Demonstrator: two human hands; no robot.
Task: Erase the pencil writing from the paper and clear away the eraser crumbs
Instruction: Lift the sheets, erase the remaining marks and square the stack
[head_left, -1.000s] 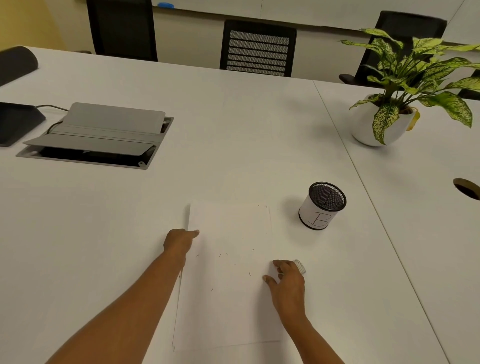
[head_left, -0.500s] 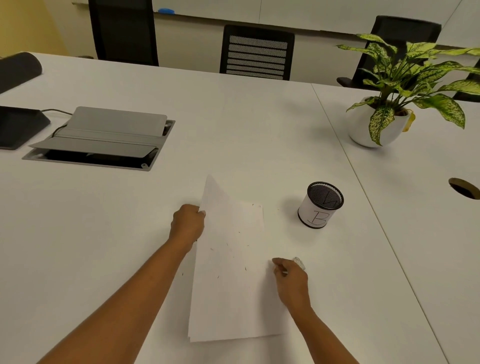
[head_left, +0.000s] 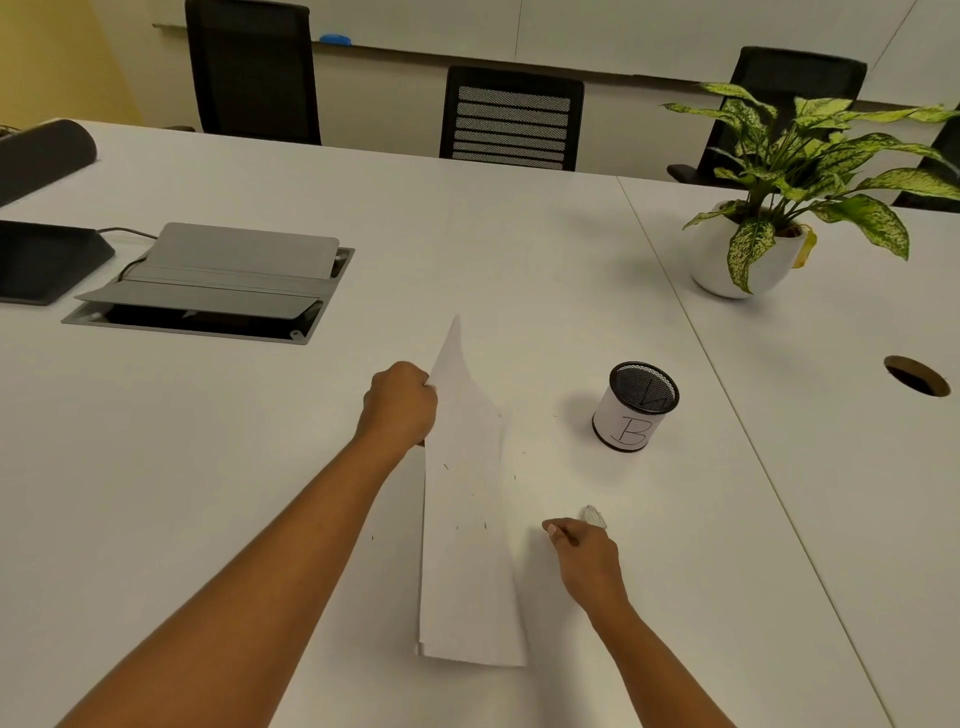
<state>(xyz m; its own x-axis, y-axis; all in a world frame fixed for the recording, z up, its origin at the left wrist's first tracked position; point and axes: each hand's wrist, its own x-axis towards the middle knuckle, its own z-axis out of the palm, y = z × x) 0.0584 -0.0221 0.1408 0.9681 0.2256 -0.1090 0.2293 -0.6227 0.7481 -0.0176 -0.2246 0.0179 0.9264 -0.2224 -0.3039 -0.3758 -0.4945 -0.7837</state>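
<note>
My left hand (head_left: 400, 402) pinches the paper's (head_left: 467, 519) left edge and holds the sheet steeply tilted, its right edge resting on the table (head_left: 260, 493). Dark crumbs (head_left: 483, 526) cling to the sheet, and a few lie on the table to its right. My right hand (head_left: 584, 558), right of the paper, is curled around an eraser (head_left: 594, 516). I judge this the crumb-clearing step: next, shake the sheet.

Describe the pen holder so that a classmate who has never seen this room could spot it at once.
Start at the potted plant on the right of the white table and come toward the person. The pen holder stands alone, right of the lifted paper. It is a small black mesh cup wrapped in white, marked with a handwritten B.
</note>
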